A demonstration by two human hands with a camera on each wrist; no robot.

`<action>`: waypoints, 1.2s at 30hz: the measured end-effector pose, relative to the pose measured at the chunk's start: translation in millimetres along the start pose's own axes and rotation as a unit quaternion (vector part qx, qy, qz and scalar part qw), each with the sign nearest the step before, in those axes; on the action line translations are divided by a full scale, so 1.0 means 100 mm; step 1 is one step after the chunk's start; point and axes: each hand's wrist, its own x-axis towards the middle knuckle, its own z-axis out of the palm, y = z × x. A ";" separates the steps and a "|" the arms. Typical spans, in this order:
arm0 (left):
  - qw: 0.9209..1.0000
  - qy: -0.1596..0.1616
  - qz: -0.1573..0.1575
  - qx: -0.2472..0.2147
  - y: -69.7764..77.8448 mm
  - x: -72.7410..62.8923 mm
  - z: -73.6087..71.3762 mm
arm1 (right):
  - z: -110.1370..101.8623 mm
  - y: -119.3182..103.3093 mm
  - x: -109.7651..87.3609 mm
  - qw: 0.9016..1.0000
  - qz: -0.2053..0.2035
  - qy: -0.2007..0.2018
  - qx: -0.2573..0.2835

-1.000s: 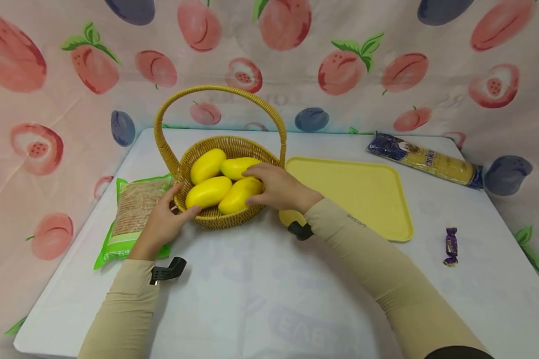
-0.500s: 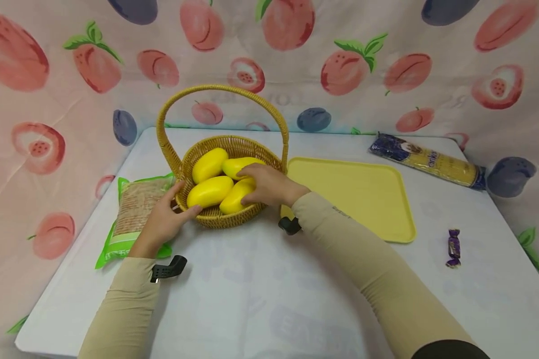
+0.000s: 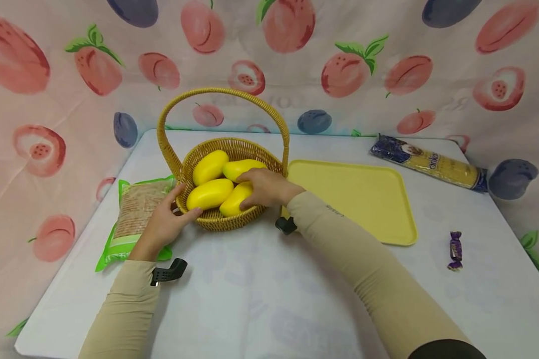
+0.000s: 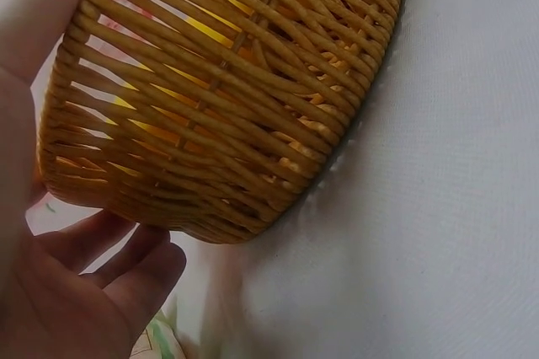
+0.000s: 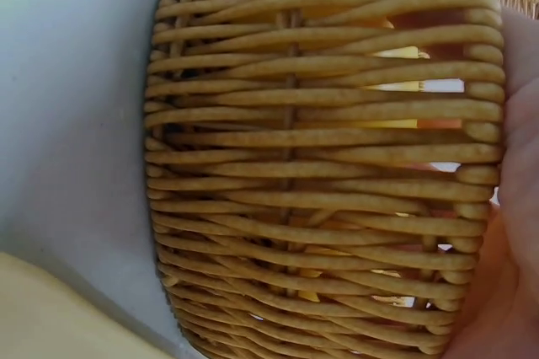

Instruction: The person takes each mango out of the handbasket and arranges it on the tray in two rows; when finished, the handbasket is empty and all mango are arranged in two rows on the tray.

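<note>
A wicker basket point(image 3: 226, 223) with a tall arched handle stands on the white table and holds several yellow mangoes. My left hand point(image 3: 163, 219) grips its left rim, thumb over the edge; in the left wrist view the fingers point(image 4: 152, 283) bend against the outside of the weave. My right hand point(image 3: 269, 188) reaches over the right rim and grasps the front right mango point(image 3: 234, 200), covering part of it. Its fingertips overlap the back right mango point(image 3: 242, 168). Two more mangoes lie to the left. In the right wrist view the basket wall point(image 5: 320, 148) hides most of the grasp.
Left of the basket lies a green-edged bag of brown food point(image 3: 139, 207), partly behind my left hand. A yellow tray point(image 3: 350, 199) lies to the right, beneath my right forearm. Farther right are a pack of pasta point(image 3: 431, 162) and a purple wrapped candy point(image 3: 455, 251).
My right hand has moved slightly left and deeper into the basket, its fingers closing round the front right mango. My left hand has stayed on the rim.
</note>
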 end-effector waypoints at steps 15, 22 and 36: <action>1.000 0.000 0.004 0.000 0.01 -0.01 0.02 | -0.01 0.02 0.00 0.999 0.000 -0.015 -0.034; 1.000 0.001 0.007 0.002 0.02 -0.01 0.03 | -0.01 0.05 0.00 1.000 -0.008 -0.002 -0.012; 1.000 0.000 -0.004 0.003 0.00 -0.01 0.00 | -0.06 0.06 -0.07 0.995 -0.047 0.054 0.074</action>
